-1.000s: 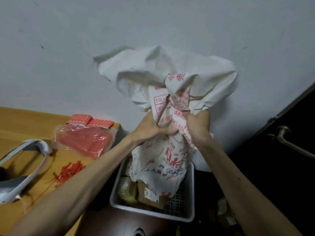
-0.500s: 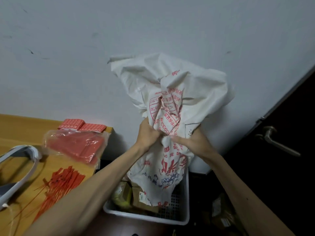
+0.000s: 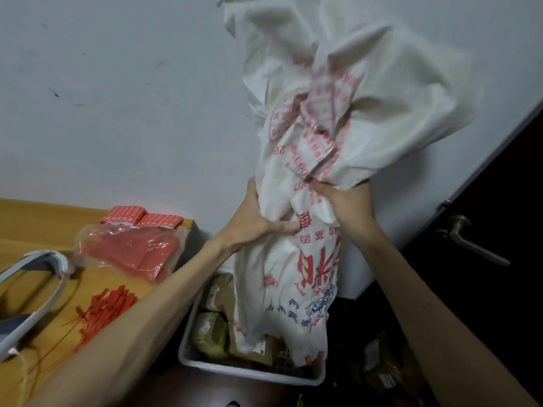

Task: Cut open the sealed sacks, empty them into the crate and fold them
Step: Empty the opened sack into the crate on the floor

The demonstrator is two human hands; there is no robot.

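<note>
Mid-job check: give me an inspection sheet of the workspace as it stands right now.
Surface: light wooden table, at left.
Job's things: white woven sack with red print held upright, lower end hanging into white plastic crate holding packets.
Clutter: clear bag of red strips; loose red ties; curved white band.
Grippers: left hand and right hand both grip the sack's middle.
Cables: thin pale cord on table.
Surroundings: white wall; dark door's metal lever handle.
</note>
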